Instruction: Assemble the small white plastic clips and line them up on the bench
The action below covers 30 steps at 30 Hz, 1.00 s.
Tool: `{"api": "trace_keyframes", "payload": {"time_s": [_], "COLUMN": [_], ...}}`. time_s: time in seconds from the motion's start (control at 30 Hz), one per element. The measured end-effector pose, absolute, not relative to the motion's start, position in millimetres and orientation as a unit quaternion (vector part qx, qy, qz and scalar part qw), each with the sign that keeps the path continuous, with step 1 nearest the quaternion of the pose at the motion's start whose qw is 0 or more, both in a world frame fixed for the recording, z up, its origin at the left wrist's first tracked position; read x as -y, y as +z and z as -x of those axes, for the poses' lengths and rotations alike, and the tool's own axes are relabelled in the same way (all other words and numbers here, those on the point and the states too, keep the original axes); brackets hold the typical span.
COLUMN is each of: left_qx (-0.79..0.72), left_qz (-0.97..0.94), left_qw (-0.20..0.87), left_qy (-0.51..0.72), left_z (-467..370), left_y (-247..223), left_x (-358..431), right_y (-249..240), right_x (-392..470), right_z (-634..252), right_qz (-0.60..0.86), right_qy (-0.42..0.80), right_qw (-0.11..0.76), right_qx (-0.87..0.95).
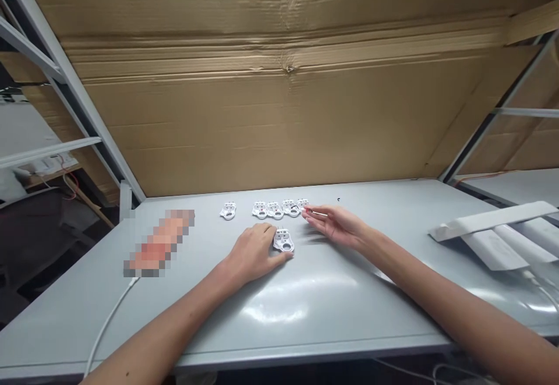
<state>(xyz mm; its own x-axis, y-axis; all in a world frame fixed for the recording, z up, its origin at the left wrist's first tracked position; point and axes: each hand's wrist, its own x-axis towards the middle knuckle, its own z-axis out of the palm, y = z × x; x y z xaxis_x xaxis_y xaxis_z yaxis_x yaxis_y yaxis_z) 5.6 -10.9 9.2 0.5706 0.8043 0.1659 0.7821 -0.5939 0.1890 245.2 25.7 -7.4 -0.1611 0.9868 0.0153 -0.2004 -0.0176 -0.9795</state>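
My left hand (255, 251) lies on the table with fingers and thumb around a small white plastic part (283, 239) that has a round hole and thin prongs on top. My right hand (334, 222) is just to the right of a row of similar white parts (275, 210). Its fingertips are pinched together by the row's rightmost part (303, 203), which they partly cover. Whatever they hold, if anything, is too small to make out. One more white part (227, 211) sits alone to the left of the row.
On the grey table (349, 303), a pixelated object with a white cable (109, 321) lies at left. White flat pieces (498, 233) rest at right. A tiny dark bit (338, 199) lies near the back edge. Cardboard (279, 129) walls the back, between metal frame posts (82, 94).
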Motion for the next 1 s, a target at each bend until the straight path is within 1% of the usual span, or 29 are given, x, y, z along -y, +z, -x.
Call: {"api": "trace_keyframes", "payload": {"time_s": [0.1,0.17,0.23,0.33,0.4,0.5,0.57,0.6,0.73,0.87,1.0], "left_qx": [-0.445,-0.444,-0.445,-0.449,-0.455,-0.473,-0.488,-0.482,-0.486,-0.503,-0.517], "left_qz": [-0.885,-0.885,-0.886,-0.885,-0.883,-0.872,-0.859,-0.858,-0.849,-0.838,-0.835], "left_qw": [0.051,0.053,0.053,0.05,0.038,0.007,-0.01,-0.011,-0.02,-0.015,0.002], "left_qy": [0.124,0.126,0.123,0.111,0.108,0.129,0.156,0.175,0.208,0.211,0.187], "left_z": [-5,-5,-4,-3,0,12,24,30,50,59,61], "left_y": [8,8,10,15,19,23,22,21,9,-6,-15], "left_x": [11,11,12,12,9,-3,-17,-24,-54,-74,-81], "right_y": [-3,0,2,3,1,-4,-11,-14,-28,-34,-36], "right_x": [-21,-19,-18,-20,-25,-35,-40,-42,-48,-52,-55], "right_z": [-243,-242,-243,-251,-261,-278,-285,-287,-285,-283,-285], "right_qz": [0.405,0.406,0.413,0.427,0.457,0.542,0.585,0.595,0.603,0.604,0.602], "right_qy": [0.683,0.687,0.666,0.597,0.52,0.334,0.222,0.187,0.148,0.138,0.126], "right_qw": [0.491,0.492,0.492,0.509,0.523,0.524,0.492,0.47,0.401,0.37,0.34], "right_qx": [0.359,0.348,0.379,0.449,0.497,0.566,0.605,0.624,0.674,0.692,0.711]}}
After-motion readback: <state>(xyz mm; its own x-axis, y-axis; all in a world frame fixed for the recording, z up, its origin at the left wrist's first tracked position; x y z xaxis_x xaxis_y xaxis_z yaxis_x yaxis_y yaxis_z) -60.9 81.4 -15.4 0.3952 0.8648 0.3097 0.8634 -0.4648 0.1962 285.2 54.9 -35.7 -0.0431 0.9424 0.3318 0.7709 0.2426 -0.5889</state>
